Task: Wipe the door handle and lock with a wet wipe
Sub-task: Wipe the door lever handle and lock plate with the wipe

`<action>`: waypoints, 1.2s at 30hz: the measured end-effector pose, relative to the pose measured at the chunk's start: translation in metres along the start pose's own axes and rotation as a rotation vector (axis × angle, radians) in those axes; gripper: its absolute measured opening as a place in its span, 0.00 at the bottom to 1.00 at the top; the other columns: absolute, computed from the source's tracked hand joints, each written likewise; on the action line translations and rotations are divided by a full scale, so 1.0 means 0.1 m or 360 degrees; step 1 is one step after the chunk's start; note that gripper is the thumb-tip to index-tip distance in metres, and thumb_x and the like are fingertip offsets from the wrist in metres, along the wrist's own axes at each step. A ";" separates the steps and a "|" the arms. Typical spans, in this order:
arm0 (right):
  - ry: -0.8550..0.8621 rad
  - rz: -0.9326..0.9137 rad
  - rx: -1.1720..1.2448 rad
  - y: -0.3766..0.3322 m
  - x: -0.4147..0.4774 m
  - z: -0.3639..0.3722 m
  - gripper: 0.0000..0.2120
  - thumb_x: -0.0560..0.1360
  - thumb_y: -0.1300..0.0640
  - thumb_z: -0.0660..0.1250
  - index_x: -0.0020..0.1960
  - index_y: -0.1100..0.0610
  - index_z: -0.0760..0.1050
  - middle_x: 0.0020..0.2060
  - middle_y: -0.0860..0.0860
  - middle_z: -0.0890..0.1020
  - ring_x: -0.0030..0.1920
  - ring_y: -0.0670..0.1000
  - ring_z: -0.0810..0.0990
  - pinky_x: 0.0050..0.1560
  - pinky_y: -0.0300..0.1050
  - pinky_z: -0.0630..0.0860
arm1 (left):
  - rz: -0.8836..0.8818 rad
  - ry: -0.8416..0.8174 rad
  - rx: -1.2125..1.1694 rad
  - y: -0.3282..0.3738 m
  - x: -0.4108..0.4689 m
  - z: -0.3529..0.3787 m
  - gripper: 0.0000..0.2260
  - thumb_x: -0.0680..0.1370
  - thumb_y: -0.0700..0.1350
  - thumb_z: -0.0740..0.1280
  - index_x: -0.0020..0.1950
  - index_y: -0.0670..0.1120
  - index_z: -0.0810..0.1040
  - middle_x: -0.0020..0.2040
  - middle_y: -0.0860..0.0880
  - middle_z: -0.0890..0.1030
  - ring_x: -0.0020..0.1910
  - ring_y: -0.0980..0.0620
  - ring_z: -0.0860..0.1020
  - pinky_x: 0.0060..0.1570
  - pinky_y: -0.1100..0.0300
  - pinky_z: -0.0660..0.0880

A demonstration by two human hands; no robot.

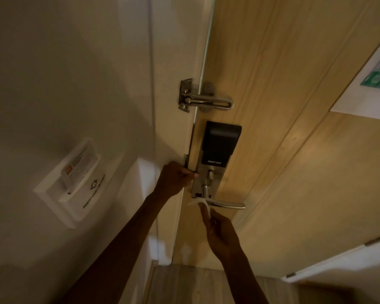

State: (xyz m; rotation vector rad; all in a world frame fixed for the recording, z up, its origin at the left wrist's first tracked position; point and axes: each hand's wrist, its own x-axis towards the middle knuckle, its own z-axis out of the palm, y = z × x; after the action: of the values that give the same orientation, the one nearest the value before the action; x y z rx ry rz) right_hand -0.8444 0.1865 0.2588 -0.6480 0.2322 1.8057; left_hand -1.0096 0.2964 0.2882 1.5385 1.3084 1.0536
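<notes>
My right hand pinches a white wet wipe against the lever handle; my left hand closes around the door edge beside the smart lock.

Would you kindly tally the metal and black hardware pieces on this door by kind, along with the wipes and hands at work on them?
Swing bar door guard: 1
Black smart lock: 1
Lever handle: 1
Thumb-turn knob: 1
Wet wipe: 1
Hands: 2, left hand and right hand
Total: 7
</notes>
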 end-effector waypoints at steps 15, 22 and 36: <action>0.0518 -0.1460 -0.1272 -0.90 -0.36 -0.23 0.10 0.76 0.66 0.66 0.56 0.63 0.80 0.48 0.60 0.84 0.49 0.54 0.84 0.48 0.44 0.82 | 0.0091 0.0029 0.0105 0.05 -0.07 0.01 0.09 0.75 0.46 0.71 0.47 0.39 0.84 0.36 0.41 0.84 0.36 0.46 0.84 0.39 0.62 0.79; 0.0791 -0.1663 -0.2145 -0.58 -0.33 -0.16 0.09 0.77 0.61 0.66 0.56 0.56 0.82 0.33 0.46 0.82 0.34 0.48 0.80 0.41 0.46 0.78 | 0.0147 0.0032 0.0163 0.07 -0.06 0.00 0.09 0.75 0.46 0.71 0.46 0.40 0.85 0.36 0.42 0.85 0.36 0.49 0.84 0.42 0.61 0.80; 0.0113 -0.2042 -0.3119 -0.23 -0.10 0.02 0.11 0.78 0.54 0.65 0.59 0.56 0.79 0.56 0.51 0.83 0.55 0.47 0.81 0.57 0.44 0.78 | 0.0073 0.0029 0.0139 0.07 -0.06 -0.01 0.10 0.75 0.46 0.71 0.46 0.39 0.85 0.38 0.40 0.85 0.38 0.43 0.84 0.47 0.47 0.82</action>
State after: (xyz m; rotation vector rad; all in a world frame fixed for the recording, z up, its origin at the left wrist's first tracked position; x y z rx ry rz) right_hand -0.8215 0.1869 0.2697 -1.5645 -1.7189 0.2040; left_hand -1.0091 0.2895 0.2949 1.6341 1.3532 1.0534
